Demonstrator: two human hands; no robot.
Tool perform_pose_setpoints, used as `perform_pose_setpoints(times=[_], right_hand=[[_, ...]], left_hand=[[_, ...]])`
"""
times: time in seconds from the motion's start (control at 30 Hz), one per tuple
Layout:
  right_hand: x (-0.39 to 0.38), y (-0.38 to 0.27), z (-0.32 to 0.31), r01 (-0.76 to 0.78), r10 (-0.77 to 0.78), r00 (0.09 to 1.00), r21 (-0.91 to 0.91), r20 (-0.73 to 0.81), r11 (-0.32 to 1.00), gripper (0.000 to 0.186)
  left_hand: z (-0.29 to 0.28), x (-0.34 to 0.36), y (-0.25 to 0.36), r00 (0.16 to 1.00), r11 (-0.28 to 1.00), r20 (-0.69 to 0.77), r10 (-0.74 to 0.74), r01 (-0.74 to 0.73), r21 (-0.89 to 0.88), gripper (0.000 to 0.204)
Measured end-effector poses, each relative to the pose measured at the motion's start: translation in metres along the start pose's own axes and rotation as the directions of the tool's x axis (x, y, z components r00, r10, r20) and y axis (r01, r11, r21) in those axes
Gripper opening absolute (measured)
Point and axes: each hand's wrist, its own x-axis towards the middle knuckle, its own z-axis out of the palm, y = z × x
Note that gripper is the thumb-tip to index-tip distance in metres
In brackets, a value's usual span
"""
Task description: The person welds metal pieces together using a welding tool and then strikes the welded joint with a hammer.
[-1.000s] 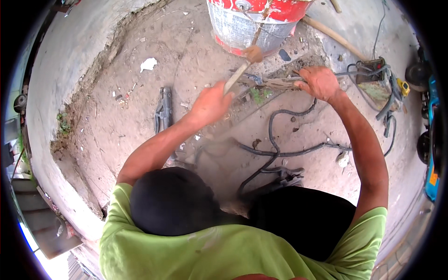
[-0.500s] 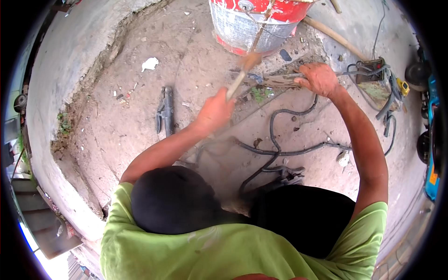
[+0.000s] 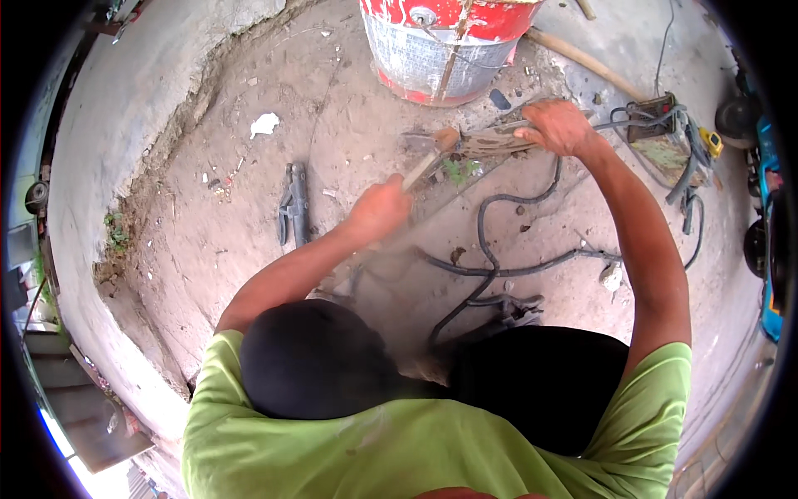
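Observation:
My left hand (image 3: 381, 209) is closed round the pale wooden handle of a hammer (image 3: 422, 170). Its rusty head meets the left part of a long, flat, brown-grey piece (image 3: 490, 143) lying low over the ground; whether that piece is wood or metal I cannot tell. At the piece's right end, my right hand (image 3: 559, 127) grips it from above, thumb toward the hammer. A grey welding electrode holder (image 3: 294, 204) lies on the dirt left of my left hand.
A red and grey bucket (image 3: 445, 54) stands just beyond the piece. Dark cable (image 3: 540, 270) winds over the ground near my knees. To the right are a wooden handle (image 3: 586, 62), a small box-like device with cables (image 3: 657, 116) and a yellow tape measure (image 3: 711, 141).
The hammer head has swung down from beside the bucket onto the flat piece. My right hand keeps its grip. The whole view has shifted slightly.

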Motion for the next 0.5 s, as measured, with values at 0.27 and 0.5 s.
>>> perform_pose_setpoints(times=[0.27,0.5], right_hand=[[0.007,0.007,-0.008,-0.069,0.070,0.997,-0.019,0.026,0.997,0.054],[0.010,0.008,-0.005,-0.108,0.108,0.993,-0.010,0.049,0.994,0.058]], left_hand=[[0.003,-0.021,0.011,0.978,0.965,-0.185,0.095,-0.137,-0.225,0.032],[-0.004,0.002,0.008,0.993,0.994,-0.044,0.109,-0.109,-0.011,0.033]])
